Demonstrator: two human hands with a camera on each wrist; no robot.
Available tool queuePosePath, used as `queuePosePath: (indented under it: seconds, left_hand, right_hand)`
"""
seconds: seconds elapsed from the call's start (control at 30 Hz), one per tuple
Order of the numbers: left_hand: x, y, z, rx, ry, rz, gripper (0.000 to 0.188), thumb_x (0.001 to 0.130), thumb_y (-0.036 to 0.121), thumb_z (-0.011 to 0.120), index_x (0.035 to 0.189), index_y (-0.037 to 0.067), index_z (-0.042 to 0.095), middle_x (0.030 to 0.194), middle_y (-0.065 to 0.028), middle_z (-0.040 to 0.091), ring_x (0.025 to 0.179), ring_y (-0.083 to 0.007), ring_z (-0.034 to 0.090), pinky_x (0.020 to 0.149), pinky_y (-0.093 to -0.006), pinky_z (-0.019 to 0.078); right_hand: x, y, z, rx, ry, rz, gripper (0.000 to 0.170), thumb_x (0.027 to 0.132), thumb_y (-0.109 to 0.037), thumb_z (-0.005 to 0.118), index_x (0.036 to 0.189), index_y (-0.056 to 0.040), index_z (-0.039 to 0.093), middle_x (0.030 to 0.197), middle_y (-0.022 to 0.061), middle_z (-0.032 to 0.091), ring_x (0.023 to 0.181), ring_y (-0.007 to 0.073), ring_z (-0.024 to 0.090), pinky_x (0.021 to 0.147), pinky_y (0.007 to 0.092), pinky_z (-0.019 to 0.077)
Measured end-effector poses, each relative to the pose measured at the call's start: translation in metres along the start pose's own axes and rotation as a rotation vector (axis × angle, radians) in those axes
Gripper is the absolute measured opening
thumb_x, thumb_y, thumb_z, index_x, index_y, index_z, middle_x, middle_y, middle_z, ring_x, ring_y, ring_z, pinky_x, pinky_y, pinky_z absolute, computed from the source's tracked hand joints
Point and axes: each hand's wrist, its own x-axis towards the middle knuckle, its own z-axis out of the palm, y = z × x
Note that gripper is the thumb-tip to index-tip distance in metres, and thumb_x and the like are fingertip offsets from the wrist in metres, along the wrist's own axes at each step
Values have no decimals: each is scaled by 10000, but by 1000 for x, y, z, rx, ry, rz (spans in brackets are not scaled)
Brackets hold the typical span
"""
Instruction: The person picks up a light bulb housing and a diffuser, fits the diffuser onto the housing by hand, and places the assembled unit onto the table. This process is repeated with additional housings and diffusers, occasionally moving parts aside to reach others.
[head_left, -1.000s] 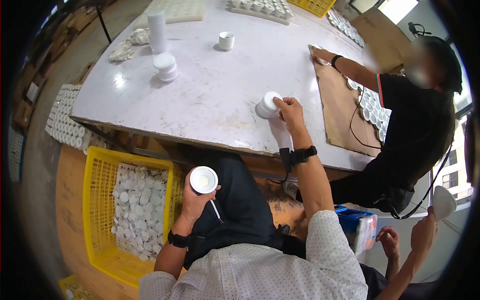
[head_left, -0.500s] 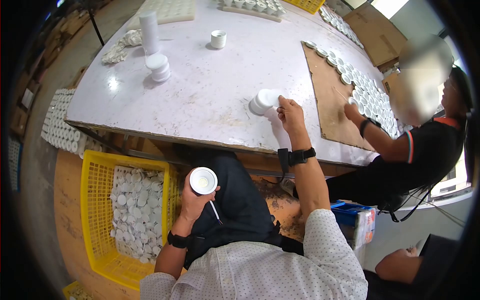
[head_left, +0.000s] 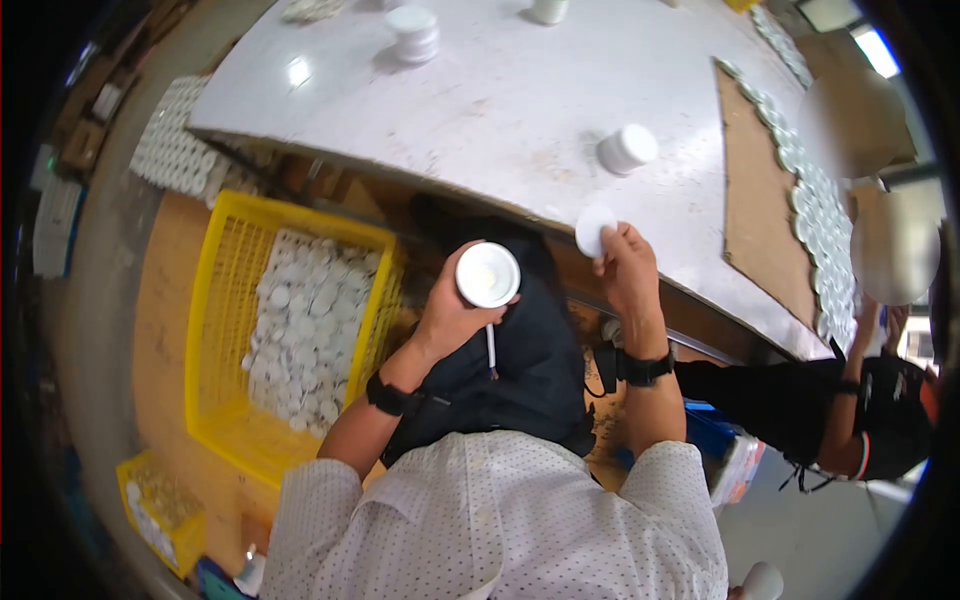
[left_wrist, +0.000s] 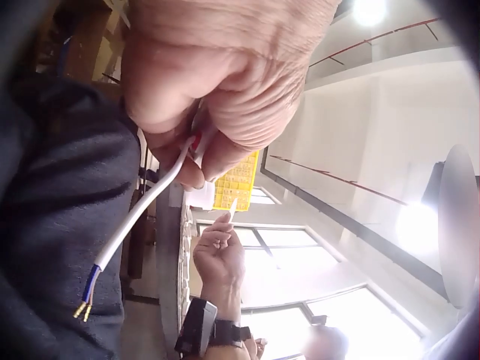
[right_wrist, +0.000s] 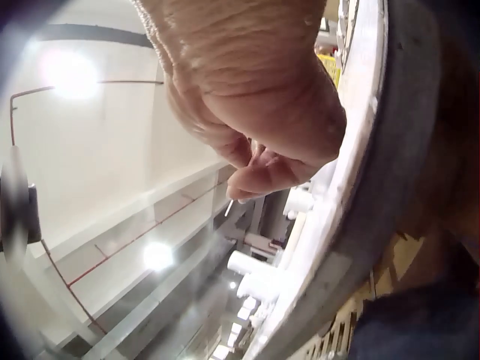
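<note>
Swung clear of its stack (head_left: pixel 628 149), one white disc (head_left: pixel 591 228) is pinched in our right hand (head_left: pixel 631 268); our left hand (head_left: pixel 450 308) grips an uncovered downlight (head_left: pixel 487 275).

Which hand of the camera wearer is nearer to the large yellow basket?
Left. The left hand, holding a white fixture, is just right of the large yellow basket; the right hand, pinching a white disc, is farther right, near the table.
</note>
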Motion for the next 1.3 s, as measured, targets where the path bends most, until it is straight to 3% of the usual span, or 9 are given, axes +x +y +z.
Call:
queuePosePath:
  seconds: [0.07, 0.1, 0.23, 0.57, 0.63, 0.87, 1.0, 1.03, 1.3]
  left_hand:
    - [1, -10, -3, -52, -21, 112, 755, 693, -140, 606, 1336, 59, 263, 1177, -120, 484, 996, -267, 590, 783, -325, 511]
    - [-1, -4, -3, -96, -51, 61, 785, 687, -102, 646, 1344, 55, 245, 1192, -118, 467, 1061, -263, 547, 887, -355, 466]
    - [-6, -3, -3, -57, -7, 109, 790, 698, 37, 716, 1339, 36, 256, 1195, -107, 452, 1143, -180, 431, 967, -309, 383]
    - [-6, -8, 0, 165, 57, 103, 628, 784, 170, 663, 1300, 39, 331, 1121, -110, 505, 1015, -164, 508, 860, -287, 440]
    - [-6, -8, 2, 209, 65, 126, 596, 800, 167, 632, 1310, 71, 340, 1042, -86, 526, 772, -106, 543, 607, -226, 478]
    - [-7, -7, 3, 209, 112, 51, 522, 826, 106, 570, 1301, 90, 354, 1055, -85, 528, 790, -118, 551, 596, -224, 482]
    - [-8, -12, 2, 181, 114, -2, 514, 822, 40, 532, 1299, 106, 353, 1097, -66, 522, 890, -118, 538, 622, -218, 490]
    - [-6, -17, 2, 174, 108, 57, 516, 828, 64, 533, 1303, 102, 335, 1073, -84, 519, 822, -114, 539, 590, -223, 481]
    - [-9, -11, 7, 364, 91, 124, 476, 806, 1, 466, 1266, 37, 346, 1108, -137, 519, 1002, -206, 521, 875, -315, 425]
  right_hand:
    - [-16, 15, 17, -117, -91, 122, 121, 854, -148, 603, 855, -29, 582, 646, 5, 558, 509, 54, 478, 453, 183, 371]
    - [-20, 22, 25, -121, -137, 129, 124, 851, -150, 610, 853, -28, 588, 641, 4, 557, 508, 51, 478, 454, 181, 373]
    - [-26, 40, 41, -128, -234, 163, 136, 840, -156, 631, 876, -27, 607, 654, -3, 564, 525, 42, 486, 468, 174, 389]
    - [-31, 47, 63, -201, -240, 149, 241, 777, -141, 702, 936, -2, 585, 699, -18, 554, 575, 36, 482, 510, 165, 402]
    - [-32, 47, 66, -211, -243, 130, 261, 758, -121, 720, 928, 9, 570, 705, -17, 544, 600, 35, 480, 533, 165, 402]
    - [-29, 56, 66, -196, -253, 108, 251, 743, -93, 729, 893, 2, 553, 716, -7, 548, 636, 42, 495, 566, 177, 418]
    - [-30, 62, 64, -294, -209, 63, 256, 727, -135, 746, 819, -36, 529, 699, 0, 542, 649, 62, 511, 562, 201, 427]
    - [-30, 61, 64, -332, -203, 87, 256, 724, -137, 750, 788, -45, 521, 687, -7, 530, 637, 57, 496, 548, 197, 414]
    - [-29, 59, 61, -150, -286, 257, 325, 715, -167, 769, 649, -97, 459, 630, -46, 442, 570, 33, 382, 472, 189, 322]
